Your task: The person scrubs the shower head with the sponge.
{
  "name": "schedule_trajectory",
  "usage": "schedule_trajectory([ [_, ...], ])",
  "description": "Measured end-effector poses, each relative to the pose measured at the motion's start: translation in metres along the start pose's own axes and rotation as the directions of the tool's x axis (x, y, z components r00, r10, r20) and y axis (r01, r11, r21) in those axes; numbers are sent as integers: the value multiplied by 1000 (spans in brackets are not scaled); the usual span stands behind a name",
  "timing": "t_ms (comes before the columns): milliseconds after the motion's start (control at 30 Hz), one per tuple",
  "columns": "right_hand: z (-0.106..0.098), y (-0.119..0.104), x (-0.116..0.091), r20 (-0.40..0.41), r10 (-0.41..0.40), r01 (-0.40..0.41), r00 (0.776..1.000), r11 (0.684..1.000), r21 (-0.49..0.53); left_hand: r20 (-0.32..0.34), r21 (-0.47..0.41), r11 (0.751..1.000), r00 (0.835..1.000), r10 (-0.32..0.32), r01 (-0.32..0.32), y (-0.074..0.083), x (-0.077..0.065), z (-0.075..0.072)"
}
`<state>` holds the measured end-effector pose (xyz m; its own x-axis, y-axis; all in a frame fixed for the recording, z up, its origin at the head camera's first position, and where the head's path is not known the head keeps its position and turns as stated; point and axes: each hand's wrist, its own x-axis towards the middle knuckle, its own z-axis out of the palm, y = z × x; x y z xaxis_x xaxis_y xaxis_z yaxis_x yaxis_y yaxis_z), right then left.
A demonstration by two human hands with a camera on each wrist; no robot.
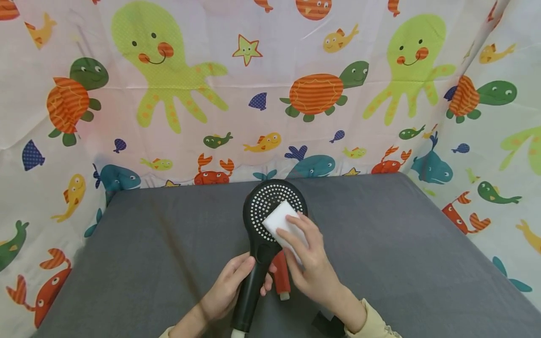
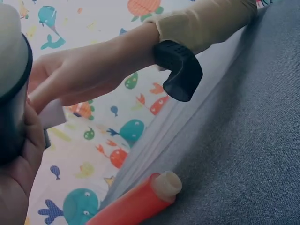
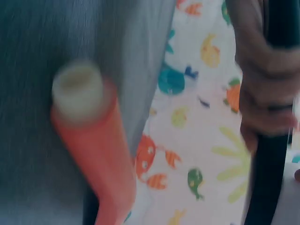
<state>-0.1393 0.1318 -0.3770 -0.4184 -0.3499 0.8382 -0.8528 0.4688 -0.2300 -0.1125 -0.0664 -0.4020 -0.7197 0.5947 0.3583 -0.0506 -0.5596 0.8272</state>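
Note:
A black shower head [image 1: 251, 293] with a round face of pale nozzles is held up in the middle of the head view, its face turned toward me. My left hand [image 1: 226, 287] grips its handle just below the head. In my right hand [image 1: 313, 265] is a white sponge [image 1: 280, 219], pinched by the fingers and laid over the lower right of the nozzle face. The left wrist view shows the pale end of the handle close up, and the sponge is partly hidden there behind fingers.
A red tube-like handle with a cream end [image 1: 282, 279] lies on the grey cloth-covered table [image 1: 148, 263], partly behind the shower head. A curtain printed with sea animals [image 1: 190, 42] surrounds the table's back and sides. A black wrist mount [image 2: 180, 70] sits on the right forearm.

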Motion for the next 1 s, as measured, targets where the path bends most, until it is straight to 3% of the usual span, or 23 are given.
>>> schedule_trajectory([
  [100,5,-6,5,50,-61,58,997,997,53,28,-11,999,999,-45,45,-3,0,0],
  [233,5,-3,18,80,-70,69,994,997,21,75,-13,996,994,-82,83,-5,1,2],
  [433,-4,19,27,18,56,-54,998,994,-95,69,-11,995,993,-99,100,-6,1,2],
  [567,-9,26,19,-26,148,-151,989,978,-145,32,-10,994,994,-106,106,-4,0,1],
  [700,-7,23,4,-23,196,-197,980,968,-154,-4,-15,994,994,-109,109,-3,-1,0],
  [833,0,9,-8,7,154,-153,988,984,-94,-18,-1,994,993,-112,112,-2,-1,-2],
  [1000,7,-8,-5,55,11,-10,998,1000,-18,1,30,987,988,-156,156,-4,-1,-2],
])
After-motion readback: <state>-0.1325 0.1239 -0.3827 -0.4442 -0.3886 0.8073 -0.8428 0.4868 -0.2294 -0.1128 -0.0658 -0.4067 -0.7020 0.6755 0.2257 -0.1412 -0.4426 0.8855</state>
